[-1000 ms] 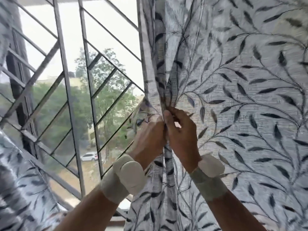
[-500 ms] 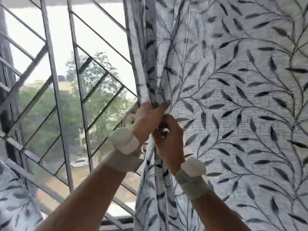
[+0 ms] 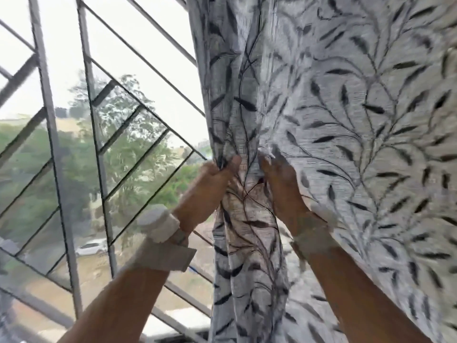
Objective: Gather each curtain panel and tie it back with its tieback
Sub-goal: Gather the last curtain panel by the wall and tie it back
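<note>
A grey curtain panel [image 3: 333,120] printed with dark leaves and thin stems fills the right half of the head view, hanging from beyond the top edge down past the bottom. Its left border is bunched into narrow vertical folds, and both hands are raised to that bunch at mid-height. The left hand [image 3: 210,186] is clenched on the outer edge of the folds, with the thumb pressed against the cloth from the front and the fingers wrapped behind it out of sight. The right hand [image 3: 282,184] sits just beside it on the other side of the gathered strip, its fingertips [image 3: 265,160] pushed into a crease of the fabric; it appears to be pinching the cloth, though blur leaves the exact grip uncertain. Between the two hands the fabric is drawn into a tight column that falls straight down below the wrists. Each wrist carries a pale band, the left band [image 3: 160,231] with a rounded white block on top, the right band [image 3: 314,233] partly smeared by blur. To the left of the panel, a metal window grille [image 3: 99,149] of upright and slanting bars stands uncovered, with green trees [image 3: 128,144] and a white car [image 3: 91,247] visible outside through it. No tieback can be made out.
</note>
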Demonstrator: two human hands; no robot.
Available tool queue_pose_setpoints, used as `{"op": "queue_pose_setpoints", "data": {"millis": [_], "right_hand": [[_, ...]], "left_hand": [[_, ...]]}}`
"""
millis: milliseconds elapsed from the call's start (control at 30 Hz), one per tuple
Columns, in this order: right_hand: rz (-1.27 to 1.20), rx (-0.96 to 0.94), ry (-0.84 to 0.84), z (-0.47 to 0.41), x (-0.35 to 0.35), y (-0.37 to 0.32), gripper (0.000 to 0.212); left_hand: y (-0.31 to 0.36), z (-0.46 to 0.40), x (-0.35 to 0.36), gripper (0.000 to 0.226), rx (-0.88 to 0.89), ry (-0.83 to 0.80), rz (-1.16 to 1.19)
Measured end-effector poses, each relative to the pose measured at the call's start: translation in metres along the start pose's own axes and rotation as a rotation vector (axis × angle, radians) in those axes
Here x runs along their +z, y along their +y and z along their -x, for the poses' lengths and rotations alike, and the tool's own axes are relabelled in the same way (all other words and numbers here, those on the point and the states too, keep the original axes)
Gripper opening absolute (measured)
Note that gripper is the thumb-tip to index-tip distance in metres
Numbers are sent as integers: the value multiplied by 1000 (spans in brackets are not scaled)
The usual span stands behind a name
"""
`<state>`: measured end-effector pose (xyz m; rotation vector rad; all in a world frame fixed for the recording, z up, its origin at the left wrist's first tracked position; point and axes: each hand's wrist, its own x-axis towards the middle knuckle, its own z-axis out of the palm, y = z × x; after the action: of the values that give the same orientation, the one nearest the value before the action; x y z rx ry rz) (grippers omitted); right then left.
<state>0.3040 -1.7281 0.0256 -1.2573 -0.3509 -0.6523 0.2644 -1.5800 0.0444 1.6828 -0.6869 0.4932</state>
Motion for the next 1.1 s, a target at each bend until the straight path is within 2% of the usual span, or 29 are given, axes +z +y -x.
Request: {"op": "queue_pose_setpoints", "data": {"millis": [67,133,167,233,333,400,433,533,633,767,900,1000,1100], "right_hand": [[19,-53,85,-9,6,3,21],[159,-215,265,-6,10,7,30],[237,-322,368,1,12,4,29],[378,-500,446,17,9,-2,20],[573,-656,364,43,17,-8,13],[647,-653,275,52,25,-10,12],[667,-623,243,56,28,-10,21],[697,-599,162,62,36,-1,33],[668,-626,103,62,38,11,27],[634,-619,37,59,38,21,22],[555,-608,2,55,31,26,18],[506,-502,-78,49,25,22,29],[526,-551,-87,40,18,20,17]], "left_hand": [[-5,-6,-3,23,-21,22,-17],[-12,-15,-10,27,-18,24,162],[-15,-20,-11,25,-22,47,209],[-23,-25,-6,36,-38,131,51],[-29,-24,-2,45,29,206,-210],[-28,-21,-2,46,117,218,-380],[-27,-20,-2,46,154,212,-428],[-33,-12,-7,38,233,187,-516],[-43,1,-7,23,222,135,-588],[-42,21,-1,24,191,82,-610],[-50,26,13,22,173,94,-697],[-54,29,26,20,171,60,-669],[-55,41,24,13,215,-80,-754]]}}
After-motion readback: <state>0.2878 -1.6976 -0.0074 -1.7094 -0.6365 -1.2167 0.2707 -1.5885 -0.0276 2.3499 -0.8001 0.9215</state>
